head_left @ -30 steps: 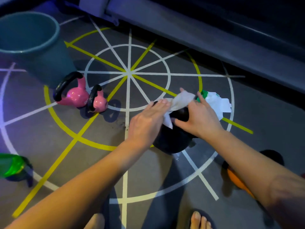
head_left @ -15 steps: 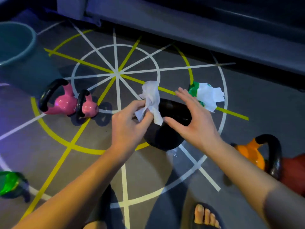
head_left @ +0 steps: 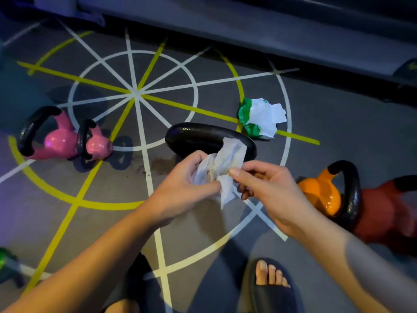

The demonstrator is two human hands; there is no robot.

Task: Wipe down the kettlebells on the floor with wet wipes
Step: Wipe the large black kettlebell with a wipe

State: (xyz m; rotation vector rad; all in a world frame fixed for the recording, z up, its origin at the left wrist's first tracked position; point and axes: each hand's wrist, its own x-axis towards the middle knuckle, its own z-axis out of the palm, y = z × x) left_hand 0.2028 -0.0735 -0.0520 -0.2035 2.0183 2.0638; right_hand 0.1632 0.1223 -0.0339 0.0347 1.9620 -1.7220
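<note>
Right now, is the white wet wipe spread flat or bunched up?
Bunched: the white wet wipe hangs crumpled between left hand and right hand, both gripping it.

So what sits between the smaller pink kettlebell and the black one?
Nothing: in the head view only bare floor with painted lines separates the smaller pink kettlebell from the black kettlebell.
</note>
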